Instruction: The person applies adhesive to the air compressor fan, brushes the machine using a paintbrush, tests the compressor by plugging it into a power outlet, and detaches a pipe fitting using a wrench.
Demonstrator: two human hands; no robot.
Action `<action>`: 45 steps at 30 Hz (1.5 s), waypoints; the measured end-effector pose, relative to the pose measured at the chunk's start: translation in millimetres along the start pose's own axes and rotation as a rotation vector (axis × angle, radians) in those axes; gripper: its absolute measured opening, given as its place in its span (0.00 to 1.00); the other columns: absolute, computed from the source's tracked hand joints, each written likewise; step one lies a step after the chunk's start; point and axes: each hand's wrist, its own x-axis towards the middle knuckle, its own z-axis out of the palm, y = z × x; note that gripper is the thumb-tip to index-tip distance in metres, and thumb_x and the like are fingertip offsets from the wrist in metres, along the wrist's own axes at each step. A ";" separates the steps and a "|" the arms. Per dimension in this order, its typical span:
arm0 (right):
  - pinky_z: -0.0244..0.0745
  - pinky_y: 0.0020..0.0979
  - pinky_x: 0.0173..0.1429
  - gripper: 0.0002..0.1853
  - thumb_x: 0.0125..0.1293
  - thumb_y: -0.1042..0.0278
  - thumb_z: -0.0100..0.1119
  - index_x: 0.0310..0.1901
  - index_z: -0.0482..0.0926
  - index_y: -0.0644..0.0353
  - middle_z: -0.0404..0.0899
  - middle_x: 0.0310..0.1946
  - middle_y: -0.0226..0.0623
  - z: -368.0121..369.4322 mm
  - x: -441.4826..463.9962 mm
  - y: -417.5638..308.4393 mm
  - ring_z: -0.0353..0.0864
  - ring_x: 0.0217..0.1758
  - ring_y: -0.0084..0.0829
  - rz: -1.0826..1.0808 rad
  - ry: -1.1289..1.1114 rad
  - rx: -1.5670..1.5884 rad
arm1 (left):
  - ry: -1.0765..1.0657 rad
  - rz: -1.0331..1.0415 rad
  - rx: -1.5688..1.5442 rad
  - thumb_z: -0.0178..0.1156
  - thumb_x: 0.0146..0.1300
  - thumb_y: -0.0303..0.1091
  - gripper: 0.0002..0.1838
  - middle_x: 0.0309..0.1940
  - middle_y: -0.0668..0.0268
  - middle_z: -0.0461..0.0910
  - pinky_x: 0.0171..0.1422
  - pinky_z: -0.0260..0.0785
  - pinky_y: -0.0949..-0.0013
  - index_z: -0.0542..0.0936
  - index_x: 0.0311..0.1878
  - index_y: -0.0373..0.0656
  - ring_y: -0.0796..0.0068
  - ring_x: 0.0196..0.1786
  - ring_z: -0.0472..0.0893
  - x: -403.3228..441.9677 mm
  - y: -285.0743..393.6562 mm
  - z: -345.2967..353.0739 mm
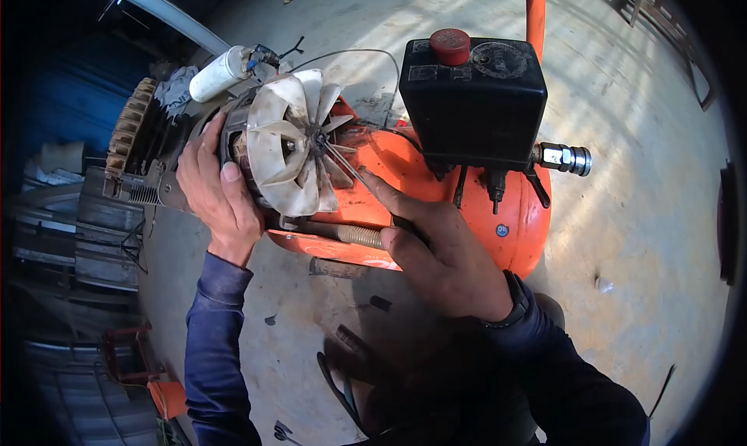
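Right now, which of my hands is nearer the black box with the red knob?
Right. Your right hand, holding a slim metal tool, is below the black box in the view; your left hand is farther off to the left, on the motor behind the white fan.

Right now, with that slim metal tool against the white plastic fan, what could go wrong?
The slim metal tool in the right hand could slip and perhaps chip the white plastic fan. The left hand rests close behind it, so might get nicked if the fan turned.
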 end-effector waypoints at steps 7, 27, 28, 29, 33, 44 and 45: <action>0.67 0.36 0.31 0.30 0.67 0.74 0.51 0.68 0.61 0.83 0.69 0.16 0.45 -1.7 0.5 -2.2 0.70 0.19 0.32 0.036 0.003 0.000 | 0.023 0.021 -0.011 0.35 0.75 0.53 0.32 0.49 0.53 0.77 0.62 0.60 0.57 0.76 0.64 0.38 0.52 0.52 0.74 0.1 0.3 1.0; 0.74 0.36 0.48 0.37 0.61 0.70 0.57 0.71 0.62 0.73 0.79 0.40 0.56 -10.4 -79.2 -43.6 0.79 0.38 0.46 -0.062 -0.097 -0.459 | -0.018 0.019 -0.039 0.44 0.72 0.44 0.26 0.56 0.51 0.76 0.73 0.56 0.50 0.73 0.65 0.37 0.49 0.62 0.73 4.3 5.6 -13.1; 0.74 0.36 0.50 0.38 0.60 0.68 0.58 0.72 0.60 0.75 0.79 0.42 0.57 -19.8 -98.8 -36.8 0.80 0.41 0.47 -0.121 -0.092 -0.492 | 0.015 0.000 -0.030 0.44 0.72 0.44 0.26 0.56 0.51 0.76 0.73 0.56 0.50 0.73 0.65 0.37 0.49 0.62 0.73 4.8 5.4 -14.2; 0.74 0.36 0.51 0.39 0.60 0.68 0.57 0.72 0.59 0.76 0.79 0.43 0.57 -25.5 -122.0 -33.1 0.80 0.41 0.46 -0.053 0.014 -0.513 | 0.000 0.000 -0.031 0.45 0.71 0.43 0.25 0.57 0.51 0.76 0.74 0.56 0.49 0.73 0.65 0.37 0.50 0.63 0.73 4.9 4.8 -14.7; 0.71 0.35 0.49 0.39 0.60 0.68 0.60 0.70 0.60 0.77 0.76 0.40 0.49 -68.0 -236.8 24.6 0.75 0.39 0.39 0.074 0.414 -0.763 | -0.035 -0.020 -0.015 0.47 0.71 0.40 0.24 0.60 0.52 0.74 0.75 0.55 0.48 0.71 0.66 0.38 0.51 0.65 0.71 2.8 2.0 -23.8; 0.68 0.43 0.62 0.31 0.57 0.69 0.64 0.63 0.71 0.67 0.75 0.50 0.49 -86.3 -436.1 78.3 0.70 0.55 0.49 0.404 0.405 -1.263 | -0.369 -0.166 -0.210 0.48 0.76 0.45 0.27 0.66 0.50 0.70 0.75 0.59 0.56 0.66 0.72 0.39 0.49 0.69 0.69 12.6 37.2 -83.9; 0.69 0.43 0.61 0.31 0.57 0.68 0.65 0.63 0.71 0.67 0.74 0.50 0.49 -99.5 -437.5 92.7 0.71 0.55 0.49 0.417 0.548 -1.215 | -0.383 -0.223 -0.239 0.48 0.76 0.45 0.28 0.67 0.50 0.69 0.74 0.61 0.58 0.66 0.73 0.41 0.49 0.69 0.70 10.5 46.4 -97.8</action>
